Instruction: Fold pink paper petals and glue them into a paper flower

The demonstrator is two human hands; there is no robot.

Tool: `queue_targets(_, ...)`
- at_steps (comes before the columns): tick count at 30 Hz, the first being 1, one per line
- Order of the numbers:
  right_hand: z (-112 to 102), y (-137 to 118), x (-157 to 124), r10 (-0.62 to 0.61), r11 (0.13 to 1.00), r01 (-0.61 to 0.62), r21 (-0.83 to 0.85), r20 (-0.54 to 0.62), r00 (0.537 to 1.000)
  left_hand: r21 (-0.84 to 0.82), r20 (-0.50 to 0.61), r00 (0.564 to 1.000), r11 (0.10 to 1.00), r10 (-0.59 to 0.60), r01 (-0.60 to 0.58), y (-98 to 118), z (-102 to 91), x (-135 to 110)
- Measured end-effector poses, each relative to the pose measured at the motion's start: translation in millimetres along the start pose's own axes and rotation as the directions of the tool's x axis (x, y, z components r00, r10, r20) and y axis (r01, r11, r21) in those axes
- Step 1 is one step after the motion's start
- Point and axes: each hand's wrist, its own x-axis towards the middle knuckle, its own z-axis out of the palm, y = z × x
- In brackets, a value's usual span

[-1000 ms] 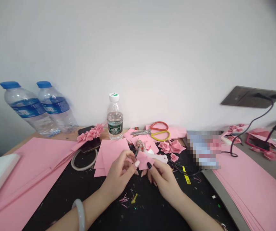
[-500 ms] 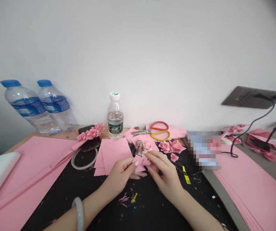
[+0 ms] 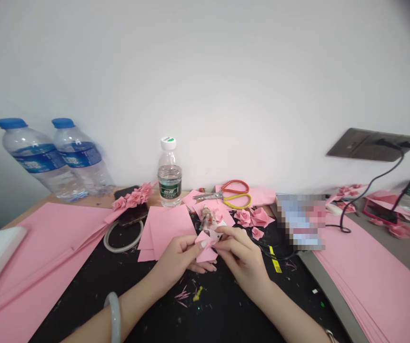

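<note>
Head cam view: the left hand point(image 3: 176, 259) and right hand point(image 3: 242, 255) are close together, both pinching a small piece of pink paper point(image 3: 205, 247) between their fingers, above the middle of a black mat point(image 3: 83, 286). Just beyond are loose pink paper squares point(image 3: 165, 233), paper roses point(image 3: 253, 217), and red-and-yellow-handled scissors point(image 3: 235, 194) near the tabletop's point(image 3: 94, 201) back edge.

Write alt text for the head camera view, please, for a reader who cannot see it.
The left hand and right hand hold a piece of pink paper over a black mat, near pink paper roses and red-and-yellow-handled scissors.
</note>
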Motion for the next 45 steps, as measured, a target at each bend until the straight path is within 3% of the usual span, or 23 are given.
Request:
queue_targets(11,-3.1,0.7,0.1,-0.086,0.996,0.088,-0.011,0.111,0.99,-0.023,0.033,0.998,0.998,-0.053,0.054,4.9,-1.1,-1.9)
queue_targets(18,-7.2,-1.3,2.0,-0.085,0.996,0.082,0.027,0.164,0.983,-0.089,0.031,0.997,0.994,-0.067,0.069,5.7,-4.4,-2.6)
queue_targets(20,-7.5,-2.7,1.8,-0.056,0.997,0.046,0.069,0.149,0.987,-0.08,0.04,0.998,0.995,-0.058,0.061,5.1,-4.5,-3.0)
queue_targets(23,-5.8,-3.5,0.8,0.103,0.985,-0.115,0.13,0.09,0.991,-0.036,0.049,0.998,0.999,-0.03,0.032,3.7,-2.7,-3.2)
queue_targets(25,-3.4,-2.9,0.4,0.245,0.956,-0.254,0.144,0.079,0.966,0.004,0.044,0.999,1.0,-0.02,0.02,2.5,-1.0,-2.8)
queue_targets(27,-0.7,-2.0,0.7,0.327,0.931,-0.344,0.119,0.143,0.934,0.035,0.044,0.999,0.999,-0.024,0.022,1.3,0.1,-2.3)
queue_targets(32,3.7,-1.2,1.5,0.309,0.914,-0.381,0.137,0.372,0.875,0.023,0.061,0.998,1.0,-0.017,0.016,-0.3,-1.3,-1.2)
queue_targets(45,0.8,-3.0,4.9,0.287,0.907,-0.386,0.171,0.421,0.86,-0.021,0.112,0.993,0.999,-0.025,0.027,0.3,-5.4,-2.0)
